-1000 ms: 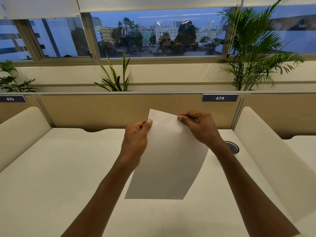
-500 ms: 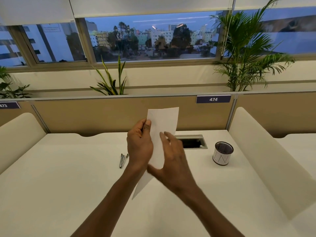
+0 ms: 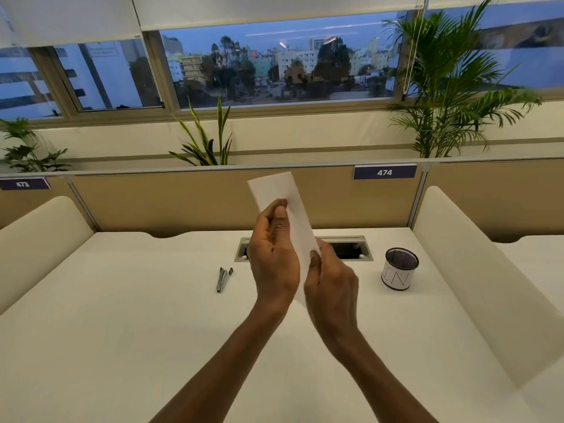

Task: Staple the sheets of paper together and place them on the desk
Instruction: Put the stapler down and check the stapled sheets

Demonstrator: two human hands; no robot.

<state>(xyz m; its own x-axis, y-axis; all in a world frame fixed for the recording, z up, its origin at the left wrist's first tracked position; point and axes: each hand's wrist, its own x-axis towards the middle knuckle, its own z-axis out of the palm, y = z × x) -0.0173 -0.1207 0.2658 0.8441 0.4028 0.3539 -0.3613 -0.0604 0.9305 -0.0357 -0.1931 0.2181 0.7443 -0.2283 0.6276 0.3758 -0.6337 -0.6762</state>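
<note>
White sheets of paper [image 3: 291, 209] stand nearly edge-on in the air above the middle of the white desk [image 3: 122, 315]. My left hand [image 3: 274, 254] pinches them near the top, thumb and fingers closed on the sheet. My right hand [image 3: 331, 282] grips the lower right edge of the same sheets. The bottom of the paper is hidden between my hands. A small metal stapler [image 3: 223, 279] lies flat on the desk to the left of my left hand, apart from both hands.
A mesh pen cup [image 3: 399, 270] stands at the right. A cable slot [image 3: 351, 248] is cut into the desk behind my hands. Curved cream dividers [image 3: 476, 270] flank the desk, with a tan partition [image 3: 171, 203] and plants behind.
The paper turned from facing me to nearly edge-on. My right hand left the top corner and came down to the lower edge. The stapler and cup came into view.
</note>
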